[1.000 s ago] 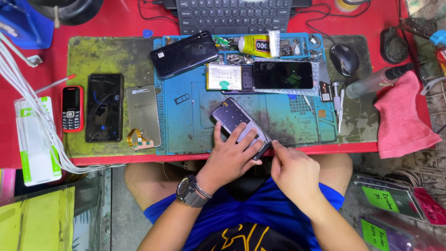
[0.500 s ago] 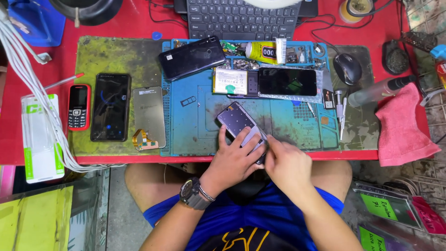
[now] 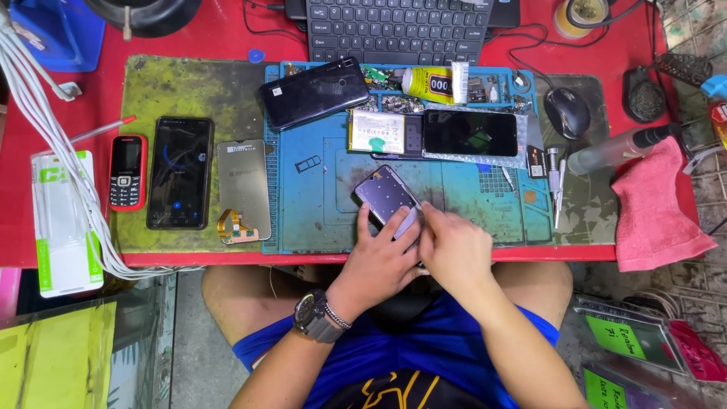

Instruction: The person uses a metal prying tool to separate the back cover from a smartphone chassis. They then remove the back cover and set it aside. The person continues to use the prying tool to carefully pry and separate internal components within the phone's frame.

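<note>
both hands grip the opened phone frame at the blue mat's near edge, left hand steadying, right hand pinching its lower end, looks mid-repair with battery and screen still lying apart

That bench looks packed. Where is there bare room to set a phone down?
Bare blue mat lies between the grey screen panel and the left hand, and right of the right hand. The strip below the keyboard is crowded.
</note>
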